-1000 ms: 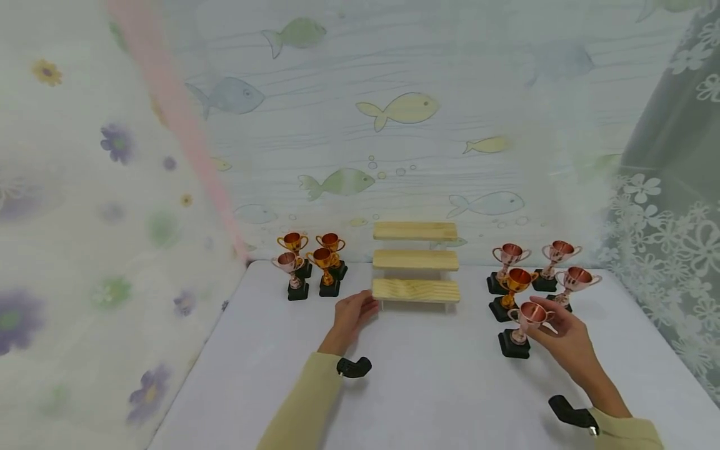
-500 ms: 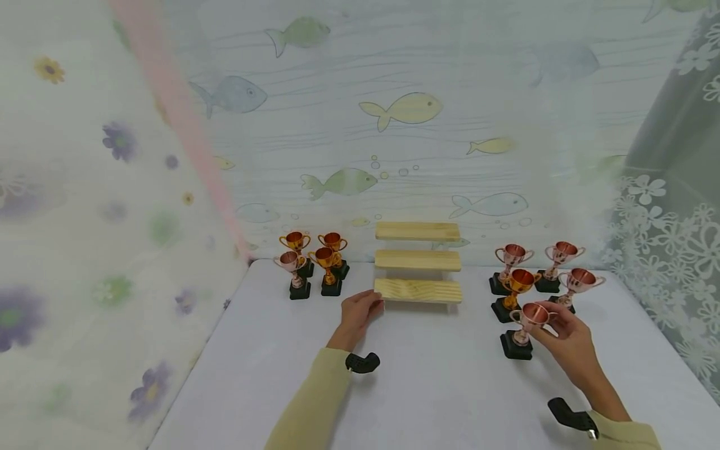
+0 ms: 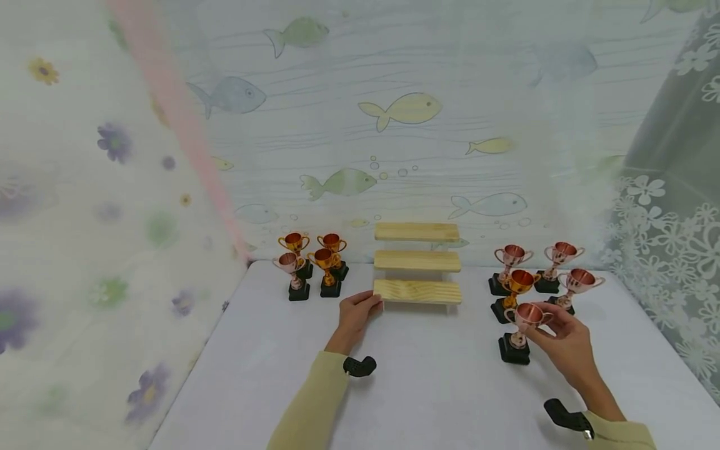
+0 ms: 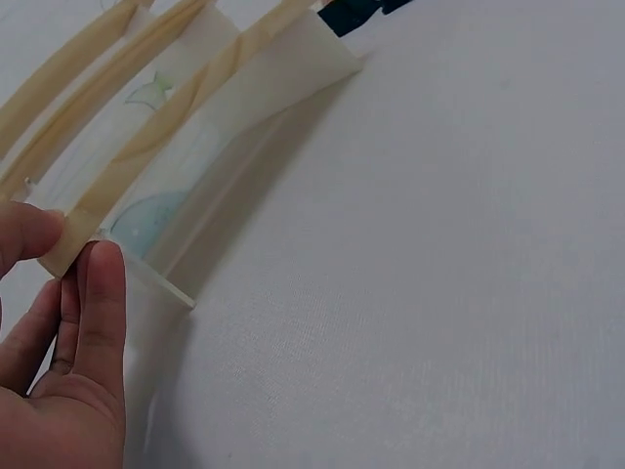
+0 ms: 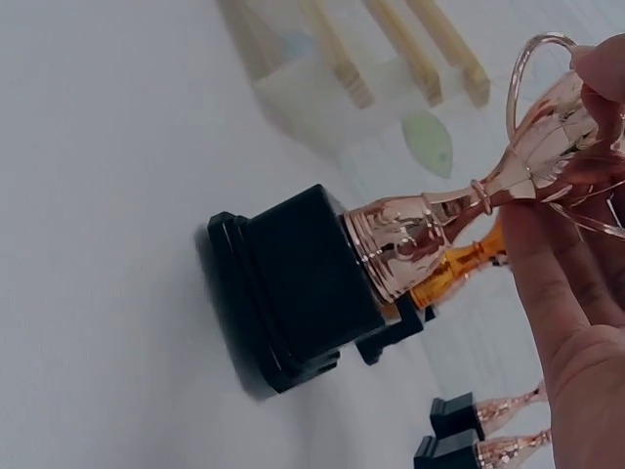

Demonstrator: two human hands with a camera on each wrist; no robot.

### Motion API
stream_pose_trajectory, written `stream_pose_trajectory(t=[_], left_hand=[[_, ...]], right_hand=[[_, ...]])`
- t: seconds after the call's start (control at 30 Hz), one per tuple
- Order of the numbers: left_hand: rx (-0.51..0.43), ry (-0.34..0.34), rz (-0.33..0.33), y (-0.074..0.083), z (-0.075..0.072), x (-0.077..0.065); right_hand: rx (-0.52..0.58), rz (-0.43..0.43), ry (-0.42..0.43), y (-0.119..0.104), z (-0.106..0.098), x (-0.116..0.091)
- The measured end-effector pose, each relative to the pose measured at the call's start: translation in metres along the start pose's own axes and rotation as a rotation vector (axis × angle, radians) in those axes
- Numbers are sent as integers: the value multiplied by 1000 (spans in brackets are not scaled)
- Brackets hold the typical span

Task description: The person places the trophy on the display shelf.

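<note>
My right hand (image 3: 562, 340) holds a small rose-gold trophy cup (image 3: 519, 337) by its bowl, with thumb and fingers around it. In the right wrist view the trophy's black square base (image 5: 293, 288) is right at the white tabletop. At the middle back stands a three-step display stand (image 3: 417, 291) with pale wooden boards on clear side panels. My left hand (image 3: 357, 319) pinches the left end of its lowest board (image 4: 146, 147), thumb on top and fingers beneath. Just behind the held trophy stands a gold trophy (image 3: 519, 284).
Several rose-gold trophies (image 3: 579, 284) stand at the back right. To the left of the stand is a group of gold trophies (image 3: 326, 265) with one rose-gold trophy (image 3: 291, 269) among them. A fish-patterned curtain (image 3: 405, 162) hangs behind the white table (image 3: 427, 381).
The held trophy has shifted slightly left and towards me, with its cup a little more upright. My left hand has edged slightly right along the stand's board end.
</note>
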State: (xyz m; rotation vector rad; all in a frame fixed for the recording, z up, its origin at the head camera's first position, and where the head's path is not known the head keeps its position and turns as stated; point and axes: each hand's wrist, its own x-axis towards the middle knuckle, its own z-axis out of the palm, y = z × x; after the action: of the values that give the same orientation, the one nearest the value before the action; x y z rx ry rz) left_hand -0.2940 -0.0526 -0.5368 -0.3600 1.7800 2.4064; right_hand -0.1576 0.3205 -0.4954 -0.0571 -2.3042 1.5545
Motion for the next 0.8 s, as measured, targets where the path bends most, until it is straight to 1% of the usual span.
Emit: stream_pose_trajectory(t=[0.17,0.27,0.47,0.57,0.7,0.8], left_hand=[[19,-14,12,-1,-2,2],[24,-14,0,-1,-3,3],[54,-12,-7,-1,-2,1],[70,-4,-11,-1,-2,0],[85,6,-4,0,-1,0],[88,12,-6,1,-1,1]], right_hand=[[17,0,23,-4,4,0],[20,-24,5,-9,7,-1],[62,-74,-33,-20,18,1],[56,-83,-51,-25,25,4],[58,-74,-68,-33,35,9],[81,-60,-77,-41,43,14]])
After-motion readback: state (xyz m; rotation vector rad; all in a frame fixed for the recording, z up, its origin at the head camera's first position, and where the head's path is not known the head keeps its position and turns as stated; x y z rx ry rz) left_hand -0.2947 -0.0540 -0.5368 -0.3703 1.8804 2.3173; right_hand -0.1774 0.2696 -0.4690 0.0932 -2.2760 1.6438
